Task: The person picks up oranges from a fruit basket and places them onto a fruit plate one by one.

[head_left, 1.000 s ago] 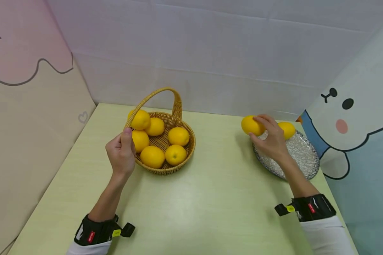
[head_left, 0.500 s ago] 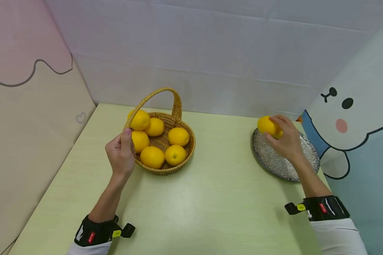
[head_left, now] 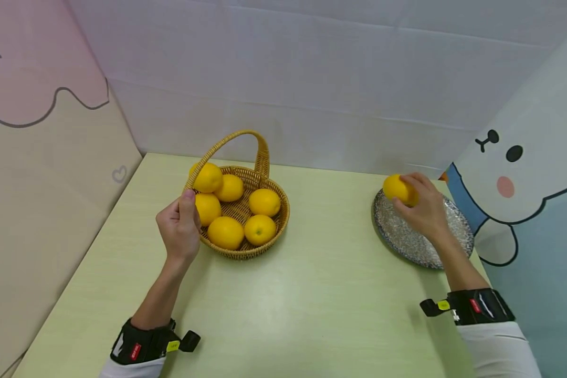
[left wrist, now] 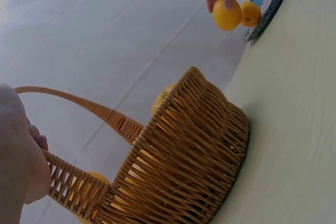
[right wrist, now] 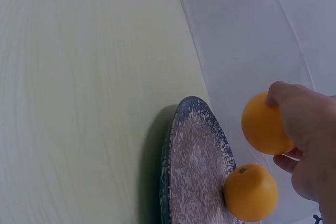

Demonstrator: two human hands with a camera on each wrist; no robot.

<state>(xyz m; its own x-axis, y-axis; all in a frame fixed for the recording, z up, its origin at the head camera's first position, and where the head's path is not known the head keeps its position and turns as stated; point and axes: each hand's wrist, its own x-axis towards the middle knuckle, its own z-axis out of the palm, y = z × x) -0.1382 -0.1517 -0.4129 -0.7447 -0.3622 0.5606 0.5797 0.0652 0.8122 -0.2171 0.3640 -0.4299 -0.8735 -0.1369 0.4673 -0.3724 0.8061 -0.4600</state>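
Observation:
My left hand (head_left: 179,223) grips the arched handle (head_left: 227,139) of a brown wicker basket (head_left: 243,254). Several yellow lemons (head_left: 225,232) lie inside it. Over the back left part of a speckled grey plate (head_left: 406,239), my right hand (head_left: 425,207) holds a lemon (head_left: 394,188) between thumb and fingers. The right wrist view shows this held lemon (right wrist: 266,124) off the plate, with a second lemon (right wrist: 251,192) resting on the plate beside it. From the head camera, that second lemon is mostly or wholly hidden behind the held one and the hand.
The pale green table (head_left: 302,294) runs between basket and plate. A whitish cloth wall (head_left: 312,79) stands along the back edge. Printed panels close off both sides, the right one (head_left: 548,173) near the plate's edge.
My right hand has carried its lemon rightward from the plate's left edge to over the plate, then dipped slightly. The left hand and basket have stayed in place.

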